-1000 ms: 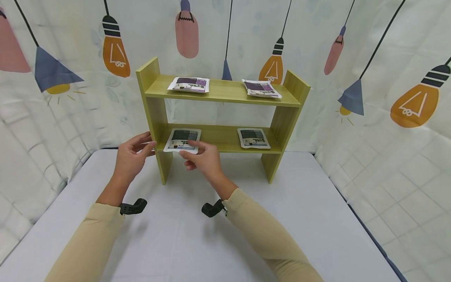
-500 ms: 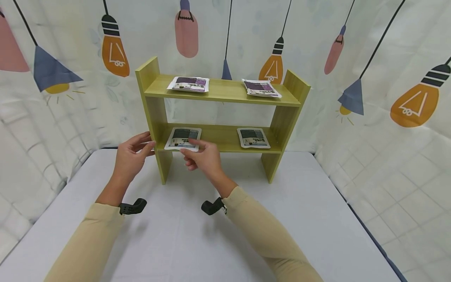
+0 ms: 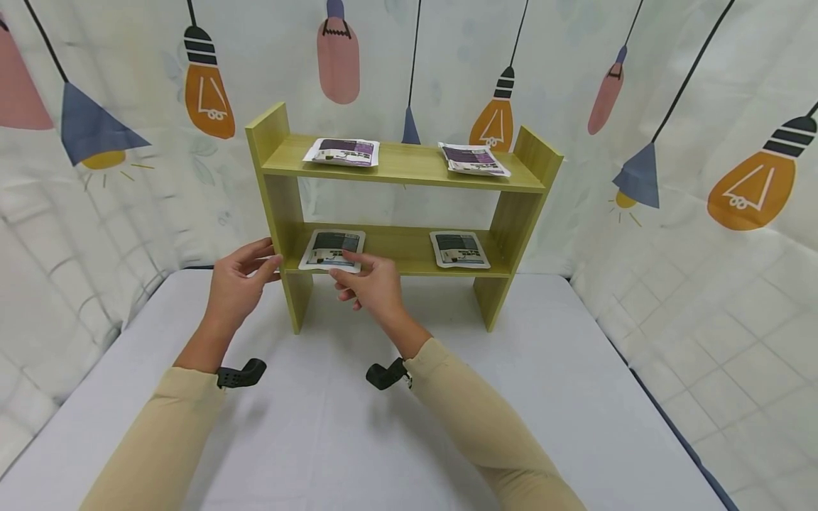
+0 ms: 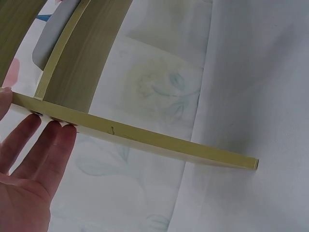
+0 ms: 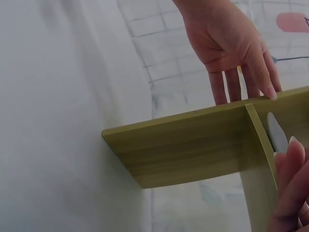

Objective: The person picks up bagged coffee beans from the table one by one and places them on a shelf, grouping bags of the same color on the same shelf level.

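Observation:
A small two-tier wooden shelf stands on the white table. My left hand holds its left side panel, fingers against the outer face and thumb at the front edge; the left wrist view shows these fingers from below. On the lower tier's left end lies a flat white pouch with a dark label. My right hand pinches its front right corner between thumb and index finger, the other fingers loosely curled below. The right wrist view catches the pouch's grey edge just above the board.
A similar dark-labelled pouch lies on the lower tier's right. Two purple-labelled pouches, one on the left and one on the right, lie on the upper tier. A lamp-patterned curtain hangs close behind.
The left pouch has slid slightly back and right on the lower tier, with my right hand following it. My left hand stays on the side panel.

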`<state>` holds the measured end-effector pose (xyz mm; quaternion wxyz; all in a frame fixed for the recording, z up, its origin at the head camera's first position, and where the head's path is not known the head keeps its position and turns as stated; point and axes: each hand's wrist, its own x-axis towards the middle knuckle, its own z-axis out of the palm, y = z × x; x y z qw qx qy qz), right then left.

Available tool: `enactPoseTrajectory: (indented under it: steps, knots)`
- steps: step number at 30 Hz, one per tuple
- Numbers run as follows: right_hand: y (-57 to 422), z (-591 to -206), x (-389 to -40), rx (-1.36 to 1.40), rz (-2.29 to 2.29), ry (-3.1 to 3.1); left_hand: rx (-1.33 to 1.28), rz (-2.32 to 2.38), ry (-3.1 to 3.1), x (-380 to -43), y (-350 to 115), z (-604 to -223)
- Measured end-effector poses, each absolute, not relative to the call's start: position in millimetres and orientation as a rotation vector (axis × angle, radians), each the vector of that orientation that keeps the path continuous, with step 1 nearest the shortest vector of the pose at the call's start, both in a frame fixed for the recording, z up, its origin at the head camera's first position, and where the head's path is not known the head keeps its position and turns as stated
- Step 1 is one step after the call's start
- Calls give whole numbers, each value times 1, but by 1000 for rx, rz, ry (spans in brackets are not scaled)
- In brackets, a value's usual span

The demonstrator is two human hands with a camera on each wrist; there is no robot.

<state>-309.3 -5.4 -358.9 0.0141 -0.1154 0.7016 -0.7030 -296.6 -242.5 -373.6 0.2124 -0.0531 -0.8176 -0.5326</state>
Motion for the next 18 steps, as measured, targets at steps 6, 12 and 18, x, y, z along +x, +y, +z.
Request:
enactPoseTrajectory:
  steps: [6,12,18]
  knots:
    - [-5,-358,-308,-388,-2164,2268,-147,-1477,-2265,-297,-241,-372]
    - [-6,-358,-309,-384,-2144,2323,-142,-1488,-2275,-296,-241,-371]
    - [-7,-357,-310,-400,-2086,2400,-156,-1484,-2263,-296,-242,-372]
